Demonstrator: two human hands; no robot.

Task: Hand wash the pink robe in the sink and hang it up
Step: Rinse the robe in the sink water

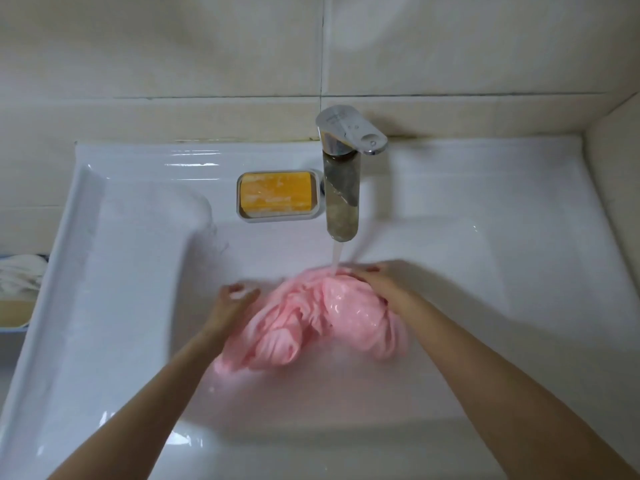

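Note:
The pink robe [311, 323] lies bunched and wet in the basin of the white sink [138, 306]. Water runs from the chrome tap [343, 188] onto the robe's far edge. My right hand [377, 282] rests on the right top of the bundle, fingers lying over the cloth near the stream. My left hand [235, 299] is blurred at the bundle's left side, its fingers loosely curled, just clear of the fabric's upper left edge; whether it touches the cloth is unclear.
An orange bar of soap [277, 195] sits in a white dish on the sink ledge left of the tap. A tray with a white cloth [17, 282] stands beyond the sink's left rim. Tiled walls close in behind and at the right.

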